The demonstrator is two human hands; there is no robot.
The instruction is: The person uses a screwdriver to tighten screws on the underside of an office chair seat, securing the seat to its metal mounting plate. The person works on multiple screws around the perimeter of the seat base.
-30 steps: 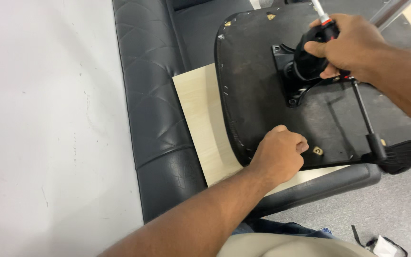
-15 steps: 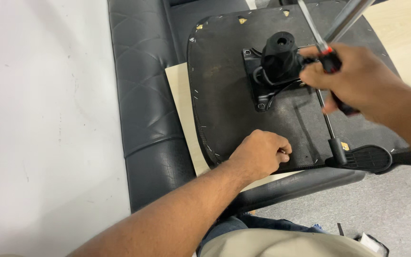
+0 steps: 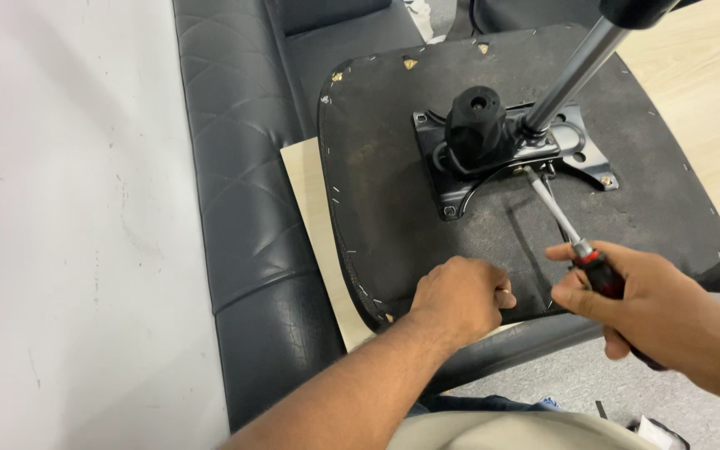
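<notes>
- Clearly, the black sofa (image 3: 252,208) was the biggest thing before us, running along the white wall (image 3: 68,208), with a pale wooden board (image 3: 314,208) lying on its cushion.
- Upside down across that board lay the chair seat (image 3: 393,225), its dark underside facing us and staples dotting its edge.
- Bolted near the middle of that underside was the metal mechanism plate (image 3: 460,187), carrying a black knob (image 3: 475,129), with a chrome gas cylinder (image 3: 572,71) rising to the upper right.
- Half a second before, our right hand (image 3: 652,304) had been up beside the knob; it had since drawn back toward the near edge of the seat, so the tool was aimed at the plate from farther off.
- Our left hand (image 3: 460,300) had stayed where it was, fingers curled into a fist and pressed on the seat's near edge, holding nothing that we could see.
- Our right fingers were clenched around the red-and-black handle of the screwdriver (image 3: 572,237); its shaft ran up and left from the fist, and its tip met the plate just below the cylinder's foot.
</notes>
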